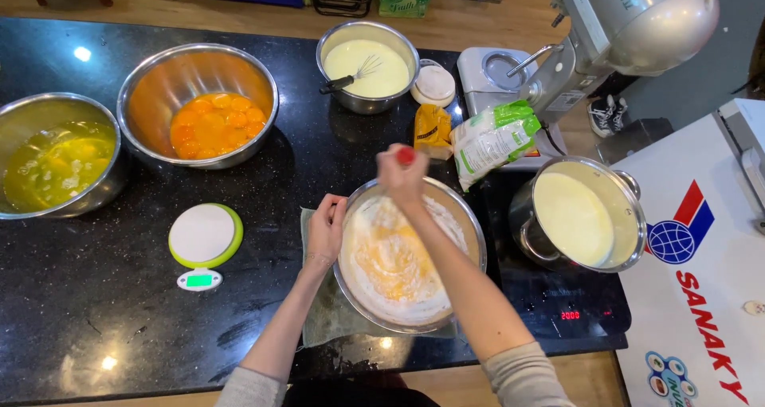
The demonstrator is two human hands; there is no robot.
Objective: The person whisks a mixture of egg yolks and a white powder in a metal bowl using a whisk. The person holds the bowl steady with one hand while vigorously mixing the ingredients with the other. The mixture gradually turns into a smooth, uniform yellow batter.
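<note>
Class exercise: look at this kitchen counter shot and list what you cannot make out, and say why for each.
Head view only:
- The tool in the right hand: just a red handle tip shows; the fist covers the rest and motion blurs it.
- The cloth under the mixing bowl: mostly hidden by the bowl.
- The stand mixer: cut off by the top edge.
- The kitchen scale readout: too small.

The right hand (401, 176) hides its red-tipped tool's (406, 154) handle.
</note>
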